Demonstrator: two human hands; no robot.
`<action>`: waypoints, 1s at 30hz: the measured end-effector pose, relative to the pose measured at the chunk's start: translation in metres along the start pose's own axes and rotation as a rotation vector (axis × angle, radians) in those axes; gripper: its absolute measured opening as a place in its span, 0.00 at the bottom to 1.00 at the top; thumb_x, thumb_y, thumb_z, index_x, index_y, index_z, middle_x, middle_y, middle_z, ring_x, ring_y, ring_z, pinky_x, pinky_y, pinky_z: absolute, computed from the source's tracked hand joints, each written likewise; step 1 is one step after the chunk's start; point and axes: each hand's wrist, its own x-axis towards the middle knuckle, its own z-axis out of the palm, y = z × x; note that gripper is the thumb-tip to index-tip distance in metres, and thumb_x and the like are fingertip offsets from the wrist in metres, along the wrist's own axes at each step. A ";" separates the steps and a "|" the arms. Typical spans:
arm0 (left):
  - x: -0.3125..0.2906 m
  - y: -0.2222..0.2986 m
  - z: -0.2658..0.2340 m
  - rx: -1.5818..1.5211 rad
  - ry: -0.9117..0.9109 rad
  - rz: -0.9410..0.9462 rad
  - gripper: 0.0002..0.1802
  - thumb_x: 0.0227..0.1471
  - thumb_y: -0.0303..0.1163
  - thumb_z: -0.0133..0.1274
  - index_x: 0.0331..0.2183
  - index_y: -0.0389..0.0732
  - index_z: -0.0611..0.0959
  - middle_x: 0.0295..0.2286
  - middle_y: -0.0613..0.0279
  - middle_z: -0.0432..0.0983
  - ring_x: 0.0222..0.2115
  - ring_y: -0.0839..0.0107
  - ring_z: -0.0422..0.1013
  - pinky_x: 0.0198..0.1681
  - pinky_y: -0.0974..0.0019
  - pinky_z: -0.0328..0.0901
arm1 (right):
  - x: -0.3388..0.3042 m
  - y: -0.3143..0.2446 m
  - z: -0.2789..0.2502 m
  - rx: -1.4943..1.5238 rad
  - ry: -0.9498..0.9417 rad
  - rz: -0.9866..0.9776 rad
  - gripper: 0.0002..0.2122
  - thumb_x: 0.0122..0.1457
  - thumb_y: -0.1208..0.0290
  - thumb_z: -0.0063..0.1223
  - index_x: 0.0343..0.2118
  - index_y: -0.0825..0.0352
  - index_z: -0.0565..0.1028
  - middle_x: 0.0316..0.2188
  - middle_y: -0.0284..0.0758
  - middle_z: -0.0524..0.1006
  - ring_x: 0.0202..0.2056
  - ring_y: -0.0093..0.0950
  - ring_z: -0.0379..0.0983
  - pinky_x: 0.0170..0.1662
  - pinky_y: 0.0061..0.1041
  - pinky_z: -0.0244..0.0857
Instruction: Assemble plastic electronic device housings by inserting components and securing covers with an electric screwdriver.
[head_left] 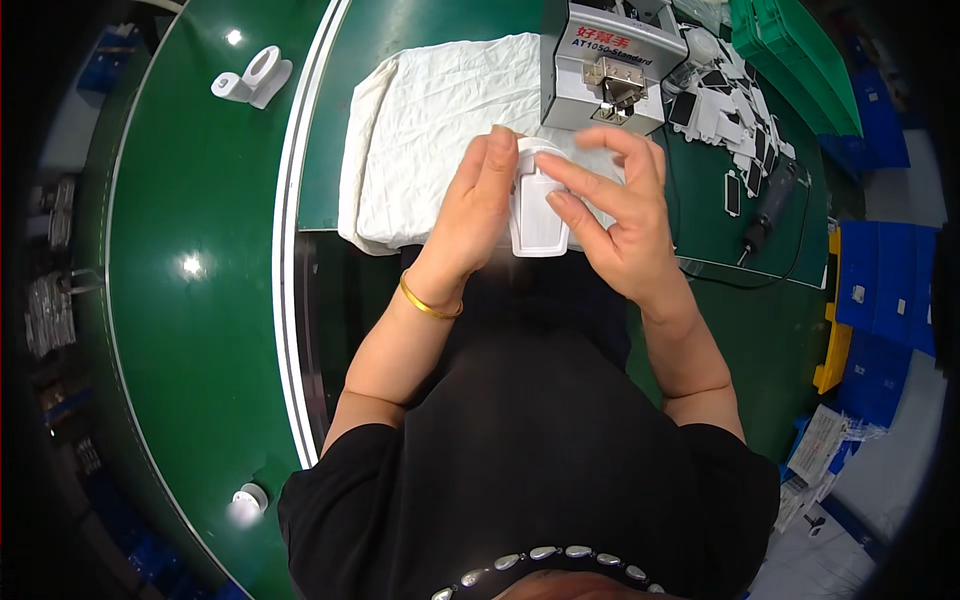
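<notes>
Housing (541, 225), white and tapered, is lying at one o'clock in my remote head view, by the near edge of the green bench (700, 225). My left hand (478, 195), a gold bracelet (430, 304) circling its wrist, is gripping the piece along its nine o'clock side. My right hand (625, 215) is sitting at its three o'clock: those fingers are standing apart, the index reaching over the upper end and the thumb lying close to the right edge; I am not managing to tell whether the thumb is touching. At half past eleven I am seeing a wrinkled white cloth (440, 120), and farther out at one o'clock a grey machine (572, 75) is standing. Small black-and-white parts (725, 125) are lying scattered at two, a dark pen-shaped tool (772, 208) is resting at half past two, and blue bins (885, 270) are sitting at three.
</notes>
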 end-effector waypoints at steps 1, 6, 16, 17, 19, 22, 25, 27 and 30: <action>-0.001 0.000 0.000 -0.001 -0.006 -0.002 0.35 0.64 0.60 0.38 0.46 0.33 0.74 0.36 0.62 0.73 0.37 0.79 0.66 0.42 0.73 0.63 | 0.001 -0.001 -0.001 -0.115 0.032 -0.024 0.21 0.58 0.76 0.60 0.55 0.67 0.73 0.48 0.36 0.75 0.49 0.23 0.69 0.51 0.22 0.64; -0.009 0.008 0.003 -0.042 -0.161 0.159 0.29 0.60 0.36 0.55 0.55 0.30 0.67 0.44 0.57 0.73 0.45 0.72 0.68 0.51 0.68 0.63 | -0.015 0.012 0.010 1.041 -0.003 0.555 0.34 0.58 0.78 0.57 0.66 0.69 0.54 0.54 0.43 0.70 0.53 0.30 0.68 0.57 0.28 0.62; -0.016 0.012 0.003 0.106 -0.272 0.199 0.37 0.56 0.26 0.58 0.61 0.29 0.60 0.53 0.49 0.68 0.54 0.64 0.66 0.57 0.62 0.62 | -0.020 0.007 0.007 0.918 0.080 0.478 0.33 0.57 0.78 0.59 0.63 0.70 0.56 0.50 0.42 0.71 0.50 0.28 0.70 0.54 0.28 0.65; -0.015 0.009 0.004 0.147 -0.251 0.245 0.41 0.53 0.26 0.61 0.62 0.30 0.58 0.55 0.49 0.66 0.56 0.63 0.65 0.58 0.60 0.61 | -0.020 0.007 0.004 0.918 0.083 0.478 0.33 0.57 0.78 0.59 0.63 0.70 0.56 0.50 0.42 0.71 0.50 0.28 0.70 0.54 0.28 0.65; -0.015 0.009 0.011 0.181 -0.240 0.291 0.46 0.50 0.27 0.64 0.63 0.31 0.56 0.57 0.48 0.64 0.57 0.62 0.64 0.59 0.59 0.61 | -0.021 0.008 -0.002 0.978 0.080 0.612 0.34 0.56 0.77 0.60 0.64 0.70 0.55 0.48 0.43 0.72 0.49 0.28 0.71 0.53 0.28 0.65; -0.018 0.008 0.022 0.437 -0.285 0.589 0.59 0.40 0.27 0.70 0.65 0.36 0.49 0.60 0.46 0.60 0.59 0.58 0.62 0.61 0.57 0.59 | -0.020 0.010 -0.014 1.029 0.089 0.719 0.35 0.55 0.77 0.61 0.64 0.70 0.55 0.46 0.43 0.74 0.47 0.28 0.72 0.53 0.27 0.66; -0.013 -0.001 0.024 0.291 -0.331 0.453 0.69 0.32 0.24 0.73 0.66 0.44 0.43 0.60 0.44 0.60 0.58 0.54 0.64 0.60 0.54 0.60 | -0.021 0.012 -0.022 1.016 0.083 0.701 0.33 0.56 0.78 0.60 0.63 0.70 0.57 0.46 0.42 0.75 0.47 0.27 0.73 0.52 0.26 0.66; -0.013 0.002 0.025 0.291 -0.326 0.449 0.69 0.32 0.25 0.74 0.66 0.45 0.43 0.60 0.44 0.60 0.58 0.54 0.64 0.61 0.53 0.60 | -0.027 0.030 -0.029 0.964 0.165 0.619 0.28 0.57 0.79 0.59 0.60 0.70 0.63 0.45 0.40 0.76 0.47 0.25 0.73 0.51 0.24 0.67; -0.015 0.007 0.022 0.323 -0.288 0.454 0.70 0.31 0.26 0.74 0.66 0.44 0.43 0.58 0.45 0.63 0.57 0.54 0.65 0.61 0.52 0.59 | -0.031 0.090 -0.077 0.418 0.575 0.712 0.17 0.58 0.78 0.58 0.51 0.70 0.74 0.43 0.35 0.78 0.47 0.21 0.72 0.49 0.23 0.67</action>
